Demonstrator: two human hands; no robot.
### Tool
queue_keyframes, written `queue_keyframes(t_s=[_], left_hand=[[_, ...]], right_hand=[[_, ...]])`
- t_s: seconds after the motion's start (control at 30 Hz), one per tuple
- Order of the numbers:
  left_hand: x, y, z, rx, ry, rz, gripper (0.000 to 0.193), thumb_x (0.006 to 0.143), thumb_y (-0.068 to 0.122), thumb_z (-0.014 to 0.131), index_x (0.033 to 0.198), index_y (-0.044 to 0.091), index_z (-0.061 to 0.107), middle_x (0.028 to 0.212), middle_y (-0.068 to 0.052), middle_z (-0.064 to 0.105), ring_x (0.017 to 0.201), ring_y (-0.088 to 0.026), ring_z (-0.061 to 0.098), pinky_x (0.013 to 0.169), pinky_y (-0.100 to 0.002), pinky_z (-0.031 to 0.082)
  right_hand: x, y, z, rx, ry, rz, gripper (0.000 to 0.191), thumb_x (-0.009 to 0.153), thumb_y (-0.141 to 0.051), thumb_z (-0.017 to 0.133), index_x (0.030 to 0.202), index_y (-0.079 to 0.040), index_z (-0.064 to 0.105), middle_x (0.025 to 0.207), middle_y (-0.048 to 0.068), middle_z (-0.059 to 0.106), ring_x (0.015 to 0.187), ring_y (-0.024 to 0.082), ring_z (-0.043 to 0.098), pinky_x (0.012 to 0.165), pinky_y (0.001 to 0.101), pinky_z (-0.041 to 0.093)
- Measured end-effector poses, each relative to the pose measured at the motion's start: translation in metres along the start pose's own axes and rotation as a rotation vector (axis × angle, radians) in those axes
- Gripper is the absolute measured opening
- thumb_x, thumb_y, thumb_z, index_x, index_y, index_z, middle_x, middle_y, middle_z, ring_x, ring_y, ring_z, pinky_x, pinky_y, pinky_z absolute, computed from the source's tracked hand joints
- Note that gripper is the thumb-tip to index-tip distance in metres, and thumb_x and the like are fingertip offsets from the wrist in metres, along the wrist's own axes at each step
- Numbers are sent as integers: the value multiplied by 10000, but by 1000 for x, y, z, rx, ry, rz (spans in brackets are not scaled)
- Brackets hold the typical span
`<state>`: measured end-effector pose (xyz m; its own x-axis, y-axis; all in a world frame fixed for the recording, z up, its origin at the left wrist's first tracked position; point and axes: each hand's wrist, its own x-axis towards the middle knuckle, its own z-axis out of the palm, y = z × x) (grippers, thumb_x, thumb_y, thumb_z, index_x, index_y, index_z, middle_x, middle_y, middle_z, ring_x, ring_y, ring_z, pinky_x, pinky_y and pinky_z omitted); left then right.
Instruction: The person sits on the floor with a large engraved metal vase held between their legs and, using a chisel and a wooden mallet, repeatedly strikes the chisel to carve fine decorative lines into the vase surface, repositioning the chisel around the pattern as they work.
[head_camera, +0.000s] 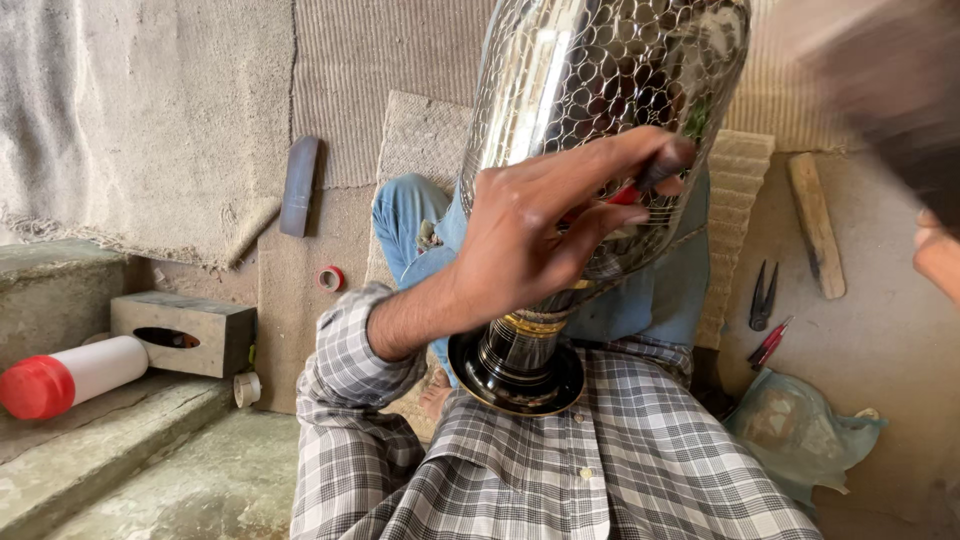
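While the person sits cross-legged in a grey checked shirt, a large silvery metal vase with a scale-like hammered pattern (590, 90) lies tilted across the lap, its black, gold-rimmed round foot (516, 372) pointing down toward the body. From the head camera, the left hand (545, 225) reaches across the vase's belly, fingers curled together around a small red-handled tool (640, 185) pressed against the metal. At the far right edge only a sliver of the right hand (938, 255) shows, blurred; I cannot tell whether it is spread or closed, or whether it holds anything.

On the floor to the left lies a white plastic bottle with a red cap (70, 378), just beside a grey block with an oval slot (185, 330). A small roll of red tape (330, 278) sits near the knee. To the right lie dark pliers (764, 295), a wooden stick (816, 225) and a crumpled clear bag (800, 425).
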<state>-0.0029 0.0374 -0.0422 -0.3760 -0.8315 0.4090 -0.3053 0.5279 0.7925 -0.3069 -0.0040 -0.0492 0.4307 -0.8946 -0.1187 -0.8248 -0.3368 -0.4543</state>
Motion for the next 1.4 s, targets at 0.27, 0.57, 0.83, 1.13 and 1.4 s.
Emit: queue_keyframes(t_s=[0.27,0.57,0.83,1.13,1.4], left_hand=[[19,-6,-14,-132,-247,152,492,1070,187,714,1491,232,465,1315,51,714,1074,-164,775,891,-292,677],[30,-10,-15,-59,-417,172,609,987,83,755,1521,254,516,1275,74,748,956,-149,780,739,-300,652],[39,-12,-21,-118,-427,303,793,823,-52,720,1529,208,469,1364,51,707,1116,-200,762,870,-333,668],[57,-11,-17,-160,-547,446,487,1007,152,747,1445,207,540,1278,-13,752,1114,-227,765,863,-383,641],[71,-7,-12,-167,-868,417,516,944,175,746,1442,230,620,1016,30,820,742,-111,763,568,-358,529]], right_hand=[[-105,-1,3,238,152,179,197,1010,107,735,1065,33,562,965,85,621,832,144,618,754,275,499],[-148,-12,28,345,299,311,186,1024,102,732,1039,27,563,942,60,616,805,120,605,733,258,485],[-173,-5,63,527,480,284,274,1025,118,730,1158,43,503,1005,94,603,855,135,609,778,269,500],[-158,-31,75,357,592,207,550,969,97,754,1403,82,416,1053,146,617,925,178,631,839,327,532],[-152,-58,98,-19,609,165,413,764,122,781,1068,10,525,863,167,599,804,314,611,826,469,486]])
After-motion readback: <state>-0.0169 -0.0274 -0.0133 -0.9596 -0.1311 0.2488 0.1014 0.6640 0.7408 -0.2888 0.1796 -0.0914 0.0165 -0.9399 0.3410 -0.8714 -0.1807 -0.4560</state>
